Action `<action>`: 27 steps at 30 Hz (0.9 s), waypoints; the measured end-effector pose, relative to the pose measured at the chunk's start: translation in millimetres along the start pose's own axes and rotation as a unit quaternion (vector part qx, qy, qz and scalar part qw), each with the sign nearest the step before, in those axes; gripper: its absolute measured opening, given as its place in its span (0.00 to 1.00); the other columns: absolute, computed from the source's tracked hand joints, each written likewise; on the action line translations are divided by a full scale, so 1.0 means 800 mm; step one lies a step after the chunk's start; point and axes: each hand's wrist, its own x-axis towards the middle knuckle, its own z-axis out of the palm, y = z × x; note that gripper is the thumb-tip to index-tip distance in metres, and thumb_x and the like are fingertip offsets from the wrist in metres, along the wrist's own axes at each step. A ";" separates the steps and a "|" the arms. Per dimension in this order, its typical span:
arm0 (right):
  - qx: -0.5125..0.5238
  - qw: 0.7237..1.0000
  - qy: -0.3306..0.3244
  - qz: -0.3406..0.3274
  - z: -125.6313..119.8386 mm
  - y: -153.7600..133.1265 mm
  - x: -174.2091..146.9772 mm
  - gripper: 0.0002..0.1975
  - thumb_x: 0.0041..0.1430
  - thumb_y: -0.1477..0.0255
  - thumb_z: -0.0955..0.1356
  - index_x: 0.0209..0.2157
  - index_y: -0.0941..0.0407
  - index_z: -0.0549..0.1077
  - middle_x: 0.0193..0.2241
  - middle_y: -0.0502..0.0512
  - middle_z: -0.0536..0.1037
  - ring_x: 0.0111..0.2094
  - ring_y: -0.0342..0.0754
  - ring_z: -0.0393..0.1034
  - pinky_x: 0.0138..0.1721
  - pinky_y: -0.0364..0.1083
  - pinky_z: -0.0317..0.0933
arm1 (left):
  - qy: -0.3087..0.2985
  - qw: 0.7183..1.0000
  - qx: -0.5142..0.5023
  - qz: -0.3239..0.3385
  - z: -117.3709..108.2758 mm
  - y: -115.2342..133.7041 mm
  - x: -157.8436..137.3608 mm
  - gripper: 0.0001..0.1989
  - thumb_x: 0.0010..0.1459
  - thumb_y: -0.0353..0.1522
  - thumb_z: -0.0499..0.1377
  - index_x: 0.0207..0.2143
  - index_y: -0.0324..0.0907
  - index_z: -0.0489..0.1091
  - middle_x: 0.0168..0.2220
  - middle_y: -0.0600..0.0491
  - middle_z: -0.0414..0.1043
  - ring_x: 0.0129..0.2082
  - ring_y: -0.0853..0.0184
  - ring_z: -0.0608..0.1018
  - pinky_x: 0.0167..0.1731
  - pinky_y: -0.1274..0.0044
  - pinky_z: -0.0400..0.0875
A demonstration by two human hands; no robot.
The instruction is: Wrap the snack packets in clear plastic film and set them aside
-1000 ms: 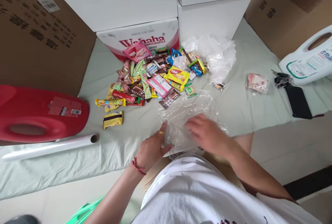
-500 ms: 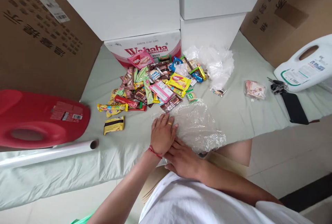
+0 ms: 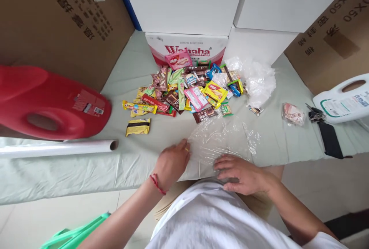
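A clear plastic bag or sheet (image 3: 223,137), wrinkled and shiny, lies spread on the cloth in front of me. At its left edge rests my left hand (image 3: 174,162), palm down, fingers stretched forward and its thumb hidden. My right hand (image 3: 240,172) lies over the plastic's near edge with the fingers apart. Just beyond is a pile of wrapped snacks, among them a yellow wafer packet (image 3: 215,92), a pink packet (image 3: 196,99) and a brown cocoa packet (image 3: 205,114). One yellow-and-black packet (image 3: 137,127) sits apart on the left.
A red jug (image 3: 57,106) and a white film roll (image 3: 60,147) lie left. Crumpled clear bags (image 3: 261,81) are right of the snacks. Farther right are a small pink pack (image 3: 293,113), keys (image 3: 316,115), a black phone (image 3: 330,140) and a white jug (image 3: 343,101). Boxes (image 3: 187,47) stand behind.
My hands were together, the left overlapping the right; now they are apart, the right moved rightward along the plastic. The plastic looks more spread out. The camera view has shifted.
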 end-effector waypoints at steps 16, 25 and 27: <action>-0.195 0.941 0.223 0.165 0.089 -0.006 0.098 0.30 0.72 0.64 0.62 0.68 0.66 0.63 0.69 0.75 0.62 0.72 0.68 0.50 0.69 0.70 0.50 | 0.044 0.993 -0.099 0.054 -0.052 0.054 -0.003 0.21 0.73 0.38 0.45 0.47 0.41 0.77 0.38 0.45 0.81 0.37 0.59 0.83 0.35 0.72 0.75; -0.181 0.969 0.154 0.071 0.100 -0.016 0.057 0.27 0.72 0.62 0.65 0.68 0.56 0.65 0.64 0.61 0.72 0.68 0.59 0.60 0.71 0.63 0.52 | 0.099 0.986 -0.078 0.107 0.034 0.050 0.088 0.25 0.73 0.38 0.45 0.65 0.41 0.68 0.70 0.43 0.62 0.71 0.54 0.63 0.69 0.53 0.56; -0.212 0.954 0.185 0.106 0.099 -0.010 0.035 0.28 0.73 0.63 0.64 0.69 0.58 0.62 0.68 0.63 0.67 0.70 0.60 0.56 0.71 0.65 0.50 | 0.118 0.989 -0.054 0.074 0.041 0.039 0.082 0.26 0.74 0.39 0.43 0.68 0.44 0.65 0.72 0.45 0.59 0.72 0.54 0.60 0.70 0.51 0.50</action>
